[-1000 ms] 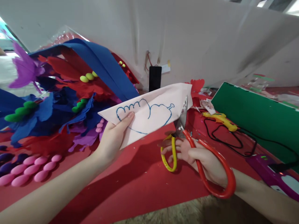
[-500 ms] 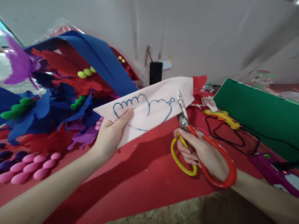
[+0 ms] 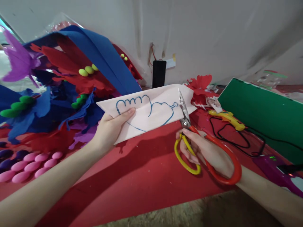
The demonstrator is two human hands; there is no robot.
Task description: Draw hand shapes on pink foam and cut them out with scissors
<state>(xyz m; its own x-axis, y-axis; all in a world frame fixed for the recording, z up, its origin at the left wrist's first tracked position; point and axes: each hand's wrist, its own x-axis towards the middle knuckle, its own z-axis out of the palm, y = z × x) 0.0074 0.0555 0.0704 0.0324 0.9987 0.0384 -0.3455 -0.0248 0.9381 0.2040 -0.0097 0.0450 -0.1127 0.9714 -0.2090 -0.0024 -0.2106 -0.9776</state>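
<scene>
My left hand (image 3: 113, 127) grips the left part of a folded pale pink sheet (image 3: 139, 116), thumb on top and the other fingers hidden behind. A butterfly-like half outline is drawn on the sheet in blue. My right hand (image 3: 197, 145) is closed around a pair of scissors (image 3: 186, 123) with one yellow and one red handle loop. The blades point up at the sheet's right part, just right of the drawn outline's tip. They look nearly closed, and the paper's right end lies beyond them.
Red, blue and purple butterfly shapes (image 3: 75, 69) pile up at left, with pink oval pieces (image 3: 30, 165) in front. A phone (image 3: 159, 74) leans at the wall. To the right are a yellow glue gun (image 3: 227, 118), its black cord, a green board (image 3: 262, 116) and a purple device (image 3: 276, 171).
The sheet's right end has dropped and bent slightly away at the blades, which look more closed. The head view has shifted a little.
</scene>
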